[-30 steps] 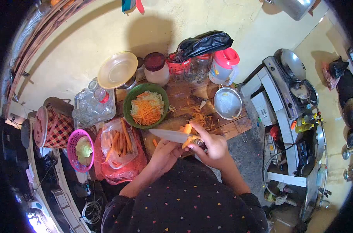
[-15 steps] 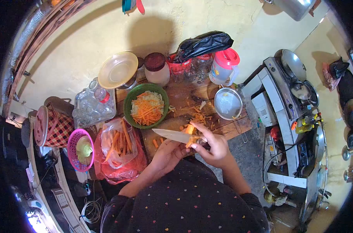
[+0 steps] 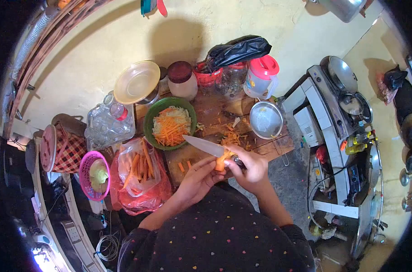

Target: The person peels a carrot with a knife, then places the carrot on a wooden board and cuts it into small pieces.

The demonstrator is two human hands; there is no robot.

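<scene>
My right hand (image 3: 250,168) is closed around the handle of a kitchen knife (image 3: 204,146), its blade pointing up and left toward the green bowl. At the base of the blade is a short orange carrot (image 3: 221,163), between my two hands. My left hand (image 3: 198,178) is closed with its fingertips on the carrot's lower left side; part of the carrot is hidden by my right fingers. Beyond the blade, the green bowl (image 3: 148,129) holds orange carrot strips (image 3: 170,131) over paler shreds. Cut carrot pieces (image 3: 182,167) lie on the board just past my left hand.
Whole carrots (image 3: 147,158) lie in a plastic bag on a red bag (image 3: 124,199) at left, beside a pink basket (image 3: 82,183) with cabbage. Peelings (image 3: 233,137) and a strainer (image 3: 266,120) are on the wooden table's right side. Jars and a pitcher (image 3: 260,84) line the wall.
The knife has turned so its tip points farther away from me, toward the bowl. The carrot has come lower between my hands, and my right fingers have curled in more.
</scene>
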